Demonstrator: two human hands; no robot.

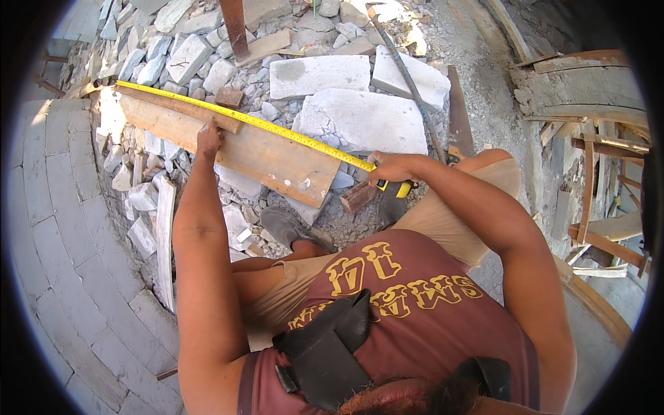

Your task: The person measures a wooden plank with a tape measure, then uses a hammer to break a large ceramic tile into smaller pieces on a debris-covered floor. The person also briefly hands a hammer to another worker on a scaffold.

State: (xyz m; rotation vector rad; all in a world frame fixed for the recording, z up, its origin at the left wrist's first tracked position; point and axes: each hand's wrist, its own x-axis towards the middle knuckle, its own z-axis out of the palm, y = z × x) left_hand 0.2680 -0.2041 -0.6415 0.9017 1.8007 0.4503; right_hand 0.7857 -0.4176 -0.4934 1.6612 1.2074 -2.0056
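Right hand (395,169) at two o'clock is gripping the tape measure (397,189); its yellow blade (277,131) is running toward ten, along the board (280,162), apparently pulled taut for straightness. Left hand (209,138), at ten, is touching the narrow strip (229,124), perhaps steadying it; I can't tell whether its fingers are gripping.

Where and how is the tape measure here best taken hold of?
Probably by its yellow-and-black case, coming from the right: that compact body sits at the right end, while the thin yellow blade runs out leftward along the plank and would likely bend if squeezed.
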